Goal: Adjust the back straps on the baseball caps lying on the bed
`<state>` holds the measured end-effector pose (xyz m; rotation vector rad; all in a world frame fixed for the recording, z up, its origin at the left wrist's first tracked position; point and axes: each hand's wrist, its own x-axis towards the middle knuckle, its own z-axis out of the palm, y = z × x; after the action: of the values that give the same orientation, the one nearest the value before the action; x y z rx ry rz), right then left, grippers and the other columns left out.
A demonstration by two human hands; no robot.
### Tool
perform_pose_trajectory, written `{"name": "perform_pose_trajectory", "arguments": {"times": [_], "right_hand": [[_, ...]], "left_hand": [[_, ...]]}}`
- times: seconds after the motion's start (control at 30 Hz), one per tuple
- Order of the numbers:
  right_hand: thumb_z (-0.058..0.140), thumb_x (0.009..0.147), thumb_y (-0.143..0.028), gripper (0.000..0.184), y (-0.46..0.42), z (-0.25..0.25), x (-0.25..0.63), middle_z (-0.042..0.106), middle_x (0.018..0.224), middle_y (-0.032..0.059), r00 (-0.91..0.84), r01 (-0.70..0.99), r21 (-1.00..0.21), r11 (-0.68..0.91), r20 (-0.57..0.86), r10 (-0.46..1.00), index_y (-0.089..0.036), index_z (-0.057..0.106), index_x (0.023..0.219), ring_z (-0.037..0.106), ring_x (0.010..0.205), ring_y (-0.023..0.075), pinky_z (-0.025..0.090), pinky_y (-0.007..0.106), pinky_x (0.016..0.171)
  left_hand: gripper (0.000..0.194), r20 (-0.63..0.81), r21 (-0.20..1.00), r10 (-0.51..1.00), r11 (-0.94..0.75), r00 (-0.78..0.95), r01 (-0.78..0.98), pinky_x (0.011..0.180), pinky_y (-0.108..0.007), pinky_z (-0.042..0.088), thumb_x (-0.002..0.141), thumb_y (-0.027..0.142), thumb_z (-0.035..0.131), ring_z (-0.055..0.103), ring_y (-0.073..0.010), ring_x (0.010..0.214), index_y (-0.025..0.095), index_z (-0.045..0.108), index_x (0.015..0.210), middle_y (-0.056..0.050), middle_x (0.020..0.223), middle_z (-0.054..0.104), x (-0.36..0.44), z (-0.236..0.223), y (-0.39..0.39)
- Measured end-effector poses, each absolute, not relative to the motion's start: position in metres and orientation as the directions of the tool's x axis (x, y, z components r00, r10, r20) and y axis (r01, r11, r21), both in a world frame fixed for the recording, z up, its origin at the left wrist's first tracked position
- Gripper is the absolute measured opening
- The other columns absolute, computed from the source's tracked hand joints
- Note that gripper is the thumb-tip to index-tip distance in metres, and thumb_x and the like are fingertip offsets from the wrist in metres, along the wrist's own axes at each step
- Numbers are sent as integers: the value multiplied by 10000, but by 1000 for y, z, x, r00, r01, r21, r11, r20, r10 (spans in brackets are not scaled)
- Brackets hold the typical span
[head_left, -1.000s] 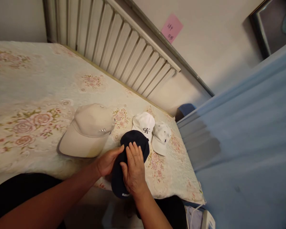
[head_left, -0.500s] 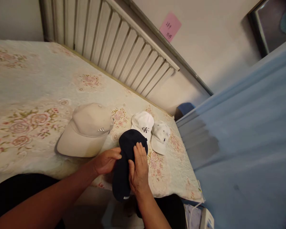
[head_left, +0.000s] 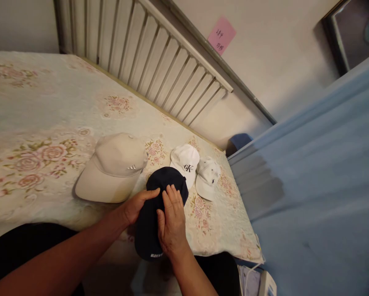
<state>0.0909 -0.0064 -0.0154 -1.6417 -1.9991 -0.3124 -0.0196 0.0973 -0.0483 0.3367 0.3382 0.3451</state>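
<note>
A dark navy baseball cap [head_left: 147,230] with small white lettering on its brim is between my hands, above the front edge of the bed. My left hand [head_left: 139,205] grips its left side, thumb on top and the other fingers hidden beneath. My right hand [head_left: 172,220] lies flat on the crown, fingers stretched out. Left of my hands rests a large beige cap [head_left: 110,168]. Beyond the navy cap sit a white cap with black letters [head_left: 186,160] and a white cap with a small dark emblem [head_left: 208,176].
A flower-patterned cover [head_left: 64,98] spreads over the bed. A railed radiator [head_left: 153,57] runs along the wall behind it, with a pink note [head_left: 222,35] above. Blue curtain [head_left: 314,185] hangs at right. A white device [head_left: 267,283] with a cable stands at the lower right.
The navy cap has shifted slightly left and turned, showing more brim lettering. My right hand has moved left with it, and my left thumb now reaches further over the cap.
</note>
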Motion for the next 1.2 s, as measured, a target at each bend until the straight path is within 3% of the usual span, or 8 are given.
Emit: {"name": "perform_pose_trajectory", "arguments": {"times": [0.33,0.57,0.77,1.03,1.2], "right_hand": [[416,894,-130,545,-1,-9,88,383,1453,153,-199,960,-68,270,510,837,-143,285,1423,219,1409,269,298,595,1090],[447,925,-272,493,6,-15,104,387,1450,162,-180,972,-41,229,496,849,-133,351,1388,186,1415,298,230,634,1090],[399,944,-335,528,1,-19,119,343,1477,153,-104,975,-116,188,510,854,-159,283,1428,196,1413,291,232,621,1091],[384,946,-270,512,-12,-25,129,343,1481,131,210,934,-356,-7,534,819,-183,269,1437,287,1384,256,322,550,1084],[400,936,-236,529,-16,-16,107,320,1496,106,93,937,-330,114,553,828,-203,254,1444,248,1400,260,290,568,1099]], "left_hand": [[333,-251,341,354,903,901,-260,741,-284,512,796,333,622,678,-200,720,112,695,1034,-94,820,743,-16,-60,98],[374,-289,290,315,929,904,-231,764,-321,506,832,362,573,684,-228,726,114,671,1094,-104,848,746,-19,-47,95],[468,-254,286,261,940,931,-185,793,-353,499,843,419,544,694,-258,763,89,633,1162,-127,875,747,-21,-45,95],[520,-213,235,221,957,952,-170,844,-376,492,857,436,512,701,-266,808,57,589,1205,-143,894,747,-19,-51,96],[544,-244,234,232,956,942,-175,898,-382,472,855,409,518,694,-276,866,26,555,1240,-152,931,742,-21,-52,97]]}}
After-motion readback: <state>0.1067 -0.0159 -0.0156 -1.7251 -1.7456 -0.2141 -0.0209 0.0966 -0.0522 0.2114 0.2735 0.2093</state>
